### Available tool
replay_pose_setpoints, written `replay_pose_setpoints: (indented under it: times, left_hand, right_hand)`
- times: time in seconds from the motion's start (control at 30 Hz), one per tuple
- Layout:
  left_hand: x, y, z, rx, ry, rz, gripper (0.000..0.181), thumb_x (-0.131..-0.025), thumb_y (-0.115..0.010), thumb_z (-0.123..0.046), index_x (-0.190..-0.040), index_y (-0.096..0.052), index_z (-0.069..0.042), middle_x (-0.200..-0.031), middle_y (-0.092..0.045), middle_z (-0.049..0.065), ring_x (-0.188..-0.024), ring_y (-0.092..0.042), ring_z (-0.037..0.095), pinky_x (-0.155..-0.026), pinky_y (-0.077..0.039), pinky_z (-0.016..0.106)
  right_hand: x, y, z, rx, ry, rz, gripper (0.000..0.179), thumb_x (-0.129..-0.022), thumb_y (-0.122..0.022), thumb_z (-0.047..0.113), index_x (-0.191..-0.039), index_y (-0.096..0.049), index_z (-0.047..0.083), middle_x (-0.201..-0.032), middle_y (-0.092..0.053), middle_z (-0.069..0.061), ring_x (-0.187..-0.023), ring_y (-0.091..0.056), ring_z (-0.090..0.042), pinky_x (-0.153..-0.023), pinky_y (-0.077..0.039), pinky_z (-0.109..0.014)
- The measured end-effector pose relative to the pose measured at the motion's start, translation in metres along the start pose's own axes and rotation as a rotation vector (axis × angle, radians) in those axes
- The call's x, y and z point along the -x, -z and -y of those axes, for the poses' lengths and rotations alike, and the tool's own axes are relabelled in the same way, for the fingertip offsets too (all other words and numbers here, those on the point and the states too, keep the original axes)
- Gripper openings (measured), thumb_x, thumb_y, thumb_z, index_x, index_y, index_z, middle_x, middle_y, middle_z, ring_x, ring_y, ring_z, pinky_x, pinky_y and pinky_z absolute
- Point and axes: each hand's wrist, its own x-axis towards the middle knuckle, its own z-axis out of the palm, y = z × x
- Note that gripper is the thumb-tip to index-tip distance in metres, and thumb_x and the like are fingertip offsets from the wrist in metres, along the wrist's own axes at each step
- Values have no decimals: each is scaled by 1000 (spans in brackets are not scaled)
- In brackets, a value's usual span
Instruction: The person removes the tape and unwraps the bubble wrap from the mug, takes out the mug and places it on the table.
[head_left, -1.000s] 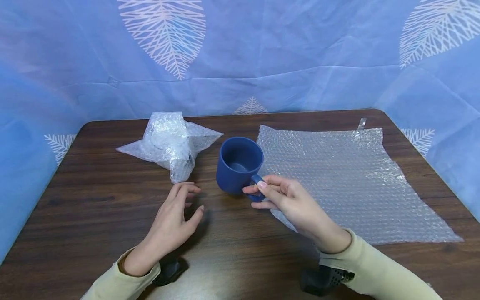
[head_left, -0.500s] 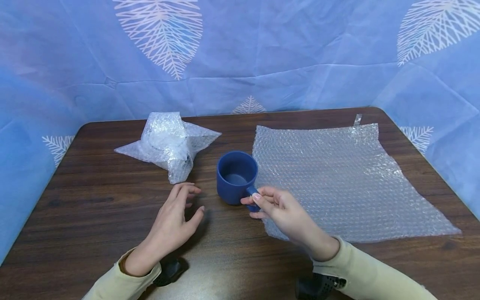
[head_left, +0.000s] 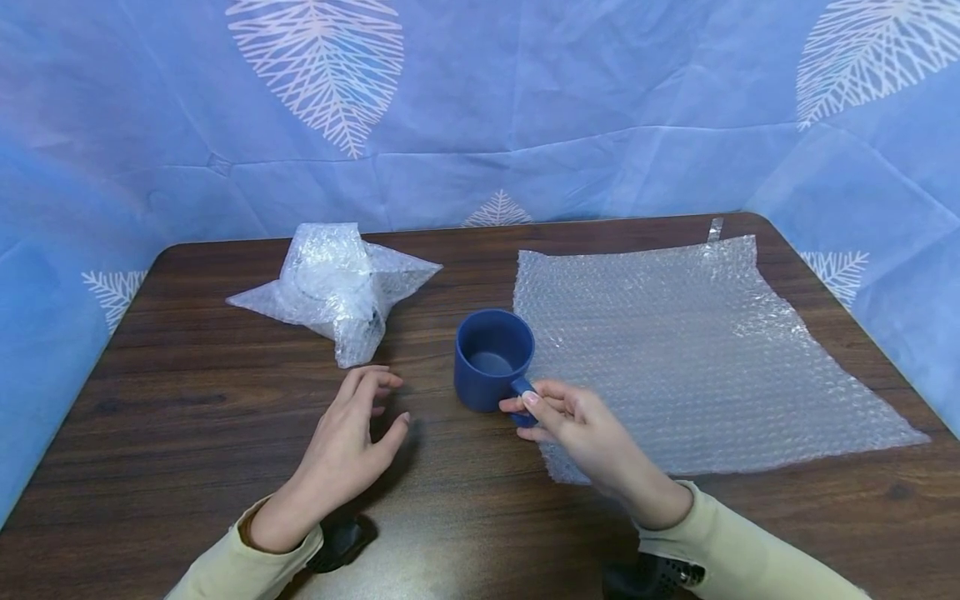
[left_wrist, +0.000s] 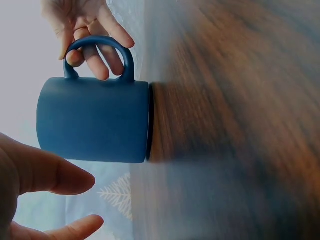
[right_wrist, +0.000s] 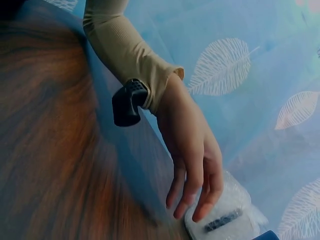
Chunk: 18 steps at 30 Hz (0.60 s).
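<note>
A plain dark blue mug (head_left: 491, 367) stands upright over the wooden table near its middle. My right hand (head_left: 592, 433) pinches the handle between thumb and fingers; in the left wrist view, fingers reach through the handle loop (left_wrist: 100, 41). My left hand (head_left: 341, 446) hovers low over the table left of the mug, fingers loosely bent, holding nothing. Just beyond its fingertips lies a bundle of bubble wrap (head_left: 330, 283) with pointed ends; what is inside is hidden. To the mug's right a sheet of bubble wrap (head_left: 675, 350) is spread flat, partly beneath my right hand.
A short strip of clear tape (head_left: 716, 229) sticks out from the sheet's far right corner. The dark wooden table (head_left: 187, 442) ends at a blue cloth backdrop (head_left: 465, 100) with white leaf prints. Each wrist carries a black camera (head_left: 341, 546).
My right hand has drawn the mug nearer to me, then a little to the right. The bubble wrap sheet has turned slightly, its right side farther away. My left hand has stayed still.
</note>
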Motion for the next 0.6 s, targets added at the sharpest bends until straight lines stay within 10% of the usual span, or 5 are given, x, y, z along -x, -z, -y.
replay_pose_setpoints:
  times: [0.6]
  left_hand:
    - [0,-2,-1,-1,19,19,33,-84,-68,-8,-115,-57,-3,-125,-52,13,-106,-59,27,-83,-54,38]
  right_hand:
    - [4,27,-6,54,2,-106,35,-104,-39,13,-121,-49,-17,-125,-58,-31,-125,-50,-39,-93,-50,-37]
